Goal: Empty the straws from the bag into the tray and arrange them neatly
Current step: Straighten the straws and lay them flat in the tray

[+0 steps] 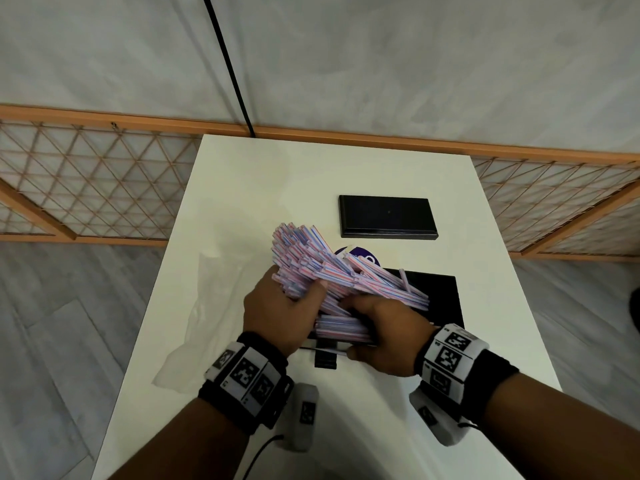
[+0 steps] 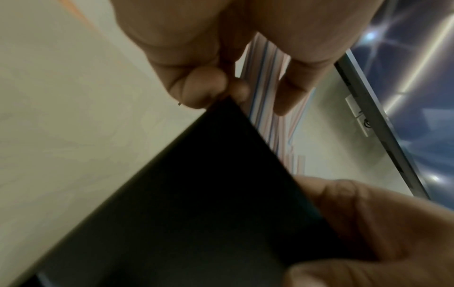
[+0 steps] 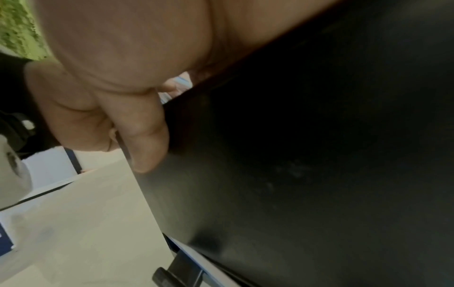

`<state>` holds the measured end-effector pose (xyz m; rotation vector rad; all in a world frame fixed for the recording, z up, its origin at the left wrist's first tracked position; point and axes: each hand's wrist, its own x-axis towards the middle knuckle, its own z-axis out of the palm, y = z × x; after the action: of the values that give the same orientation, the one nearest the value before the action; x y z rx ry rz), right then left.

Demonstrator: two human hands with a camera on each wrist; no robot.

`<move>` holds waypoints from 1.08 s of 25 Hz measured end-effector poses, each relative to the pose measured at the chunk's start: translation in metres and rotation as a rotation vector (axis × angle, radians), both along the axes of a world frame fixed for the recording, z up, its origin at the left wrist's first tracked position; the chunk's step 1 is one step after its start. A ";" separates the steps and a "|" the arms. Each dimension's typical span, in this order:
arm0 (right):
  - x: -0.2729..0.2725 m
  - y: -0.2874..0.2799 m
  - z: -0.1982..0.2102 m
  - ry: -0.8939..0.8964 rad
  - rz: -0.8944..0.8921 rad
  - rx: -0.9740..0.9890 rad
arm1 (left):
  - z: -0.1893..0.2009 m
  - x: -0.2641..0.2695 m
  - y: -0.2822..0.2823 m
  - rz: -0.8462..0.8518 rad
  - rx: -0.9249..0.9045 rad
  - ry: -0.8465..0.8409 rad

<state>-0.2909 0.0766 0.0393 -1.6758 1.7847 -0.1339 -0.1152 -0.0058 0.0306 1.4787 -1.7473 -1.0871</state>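
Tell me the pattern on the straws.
White straws with thin red and blue stripes; clearest in the head view.

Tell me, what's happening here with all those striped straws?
A person is gathering a big bunch of striped straws over a black tray on a white table. The left hand grips the fanned-out bundle; the right hand holds more straws at the tray. The emptied plastic bag lies to the left.

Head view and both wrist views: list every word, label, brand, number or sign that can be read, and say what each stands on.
No text can be read in any view.
Purple round label behind the straws: white print, mostly hidden, unreadable.
Wristband markers, left and right: black-and-white square code patterns; small characters beside them are too small to read.
Black tray and black lid: no print visible.
Wrist views: blurred, no lettering.
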 end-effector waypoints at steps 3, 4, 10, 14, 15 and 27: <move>0.003 -0.003 -0.002 0.090 0.017 0.040 | 0.011 -0.002 -0.001 -0.021 0.009 -0.056; 0.006 -0.004 -0.004 0.112 0.022 0.041 | 0.013 -0.001 -0.001 -0.016 0.011 -0.069; 0.009 -0.002 -0.005 0.058 -0.074 -0.103 | 0.011 -0.003 0.002 0.026 0.142 0.130; -0.001 0.000 -0.010 0.191 -0.079 -0.018 | 0.006 -0.001 0.001 0.074 0.177 0.103; -0.001 0.000 -0.009 0.184 -0.081 -0.002 | 0.004 -0.001 -0.002 0.134 0.220 0.216; 0.001 -0.019 -0.001 0.063 0.046 0.121 | 0.000 -0.019 0.002 0.272 0.166 0.626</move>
<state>-0.2894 0.0575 0.0387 -1.6493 1.7627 0.0473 -0.1346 -0.0034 0.0303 1.2357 -1.0164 -1.3803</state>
